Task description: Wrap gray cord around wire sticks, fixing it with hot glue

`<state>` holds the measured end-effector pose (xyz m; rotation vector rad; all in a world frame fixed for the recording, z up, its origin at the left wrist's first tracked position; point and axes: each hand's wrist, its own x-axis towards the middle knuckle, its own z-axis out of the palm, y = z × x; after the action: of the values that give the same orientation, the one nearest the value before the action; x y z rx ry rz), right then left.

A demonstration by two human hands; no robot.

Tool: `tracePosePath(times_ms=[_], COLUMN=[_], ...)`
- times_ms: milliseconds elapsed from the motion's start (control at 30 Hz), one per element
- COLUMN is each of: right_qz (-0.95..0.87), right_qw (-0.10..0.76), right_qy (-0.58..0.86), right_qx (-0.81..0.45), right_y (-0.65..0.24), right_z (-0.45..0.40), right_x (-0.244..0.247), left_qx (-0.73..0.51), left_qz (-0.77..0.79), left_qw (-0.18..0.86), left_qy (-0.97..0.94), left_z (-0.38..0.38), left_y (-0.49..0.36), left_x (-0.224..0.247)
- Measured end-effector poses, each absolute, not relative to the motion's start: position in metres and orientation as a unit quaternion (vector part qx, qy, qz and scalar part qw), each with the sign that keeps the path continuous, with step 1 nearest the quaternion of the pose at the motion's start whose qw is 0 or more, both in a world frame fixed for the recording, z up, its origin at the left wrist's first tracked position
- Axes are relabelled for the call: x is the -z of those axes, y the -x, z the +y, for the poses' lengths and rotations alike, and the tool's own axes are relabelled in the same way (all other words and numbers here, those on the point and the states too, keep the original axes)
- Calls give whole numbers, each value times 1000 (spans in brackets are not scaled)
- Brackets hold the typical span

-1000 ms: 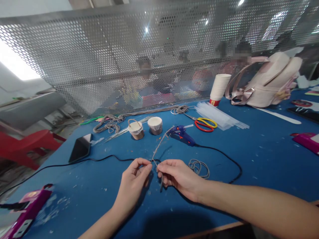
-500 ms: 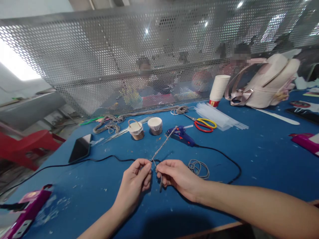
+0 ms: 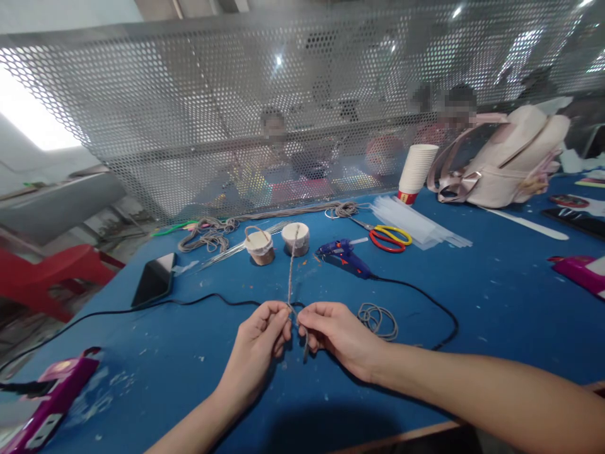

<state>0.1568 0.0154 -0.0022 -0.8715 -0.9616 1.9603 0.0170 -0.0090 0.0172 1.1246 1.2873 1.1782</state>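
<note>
My left hand (image 3: 265, 337) pinches a thin grey cord (image 3: 290, 275) between thumb and fingertips. My right hand (image 3: 331, 334) is closed on the same cord just to the right, close to the left hand. Between the hands the strands cross, and a short loose end hangs below the right fingertips. A twisted length rises from the hands toward a small cup (image 3: 296, 241) with a white top. Beside that cup stands a similar one with a handle (image 3: 259, 246). A blue glue gun (image 3: 344, 257) lies to the right, and a coil of grey cord (image 3: 378, 321) rests beyond my right hand.
Red-and-yellow scissors (image 3: 390, 238), translucent glue sticks (image 3: 416, 221), stacked paper cups (image 3: 416, 173) and a pale backpack (image 3: 510, 161) line the back. A phone (image 3: 154, 279) and purple power strip (image 3: 59, 400) lie left. A black cable (image 3: 198, 301) crosses the table. A perforated metal panel (image 3: 212, 120) stands behind.
The twisted upper length of cord has swung left, from over the glue gun to in front of the white-topped cup. Both hands stay nearly in place, still pinching the cord.
</note>
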Motion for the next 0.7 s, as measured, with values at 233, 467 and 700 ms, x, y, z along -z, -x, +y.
tracePosePath(times_ms=[233, 467, 700], right_qz=[-373, -373, -374], right_qw=[385, 384, 387], right_qy=[345, 349, 351], right_qx=[-770, -769, -766], right_y=[-157, -158, -159], right_z=[15, 13, 14], right_x=[2, -1, 1], left_qx=[-488, -507, -516], left_qz=[528, 509, 524], left_qw=[518, 517, 508], left_qy=[-464, -466, -449], left_z=[-8, -9, -10], left_y=[-13, -11, -12], left_x=[-13, -12, -14])
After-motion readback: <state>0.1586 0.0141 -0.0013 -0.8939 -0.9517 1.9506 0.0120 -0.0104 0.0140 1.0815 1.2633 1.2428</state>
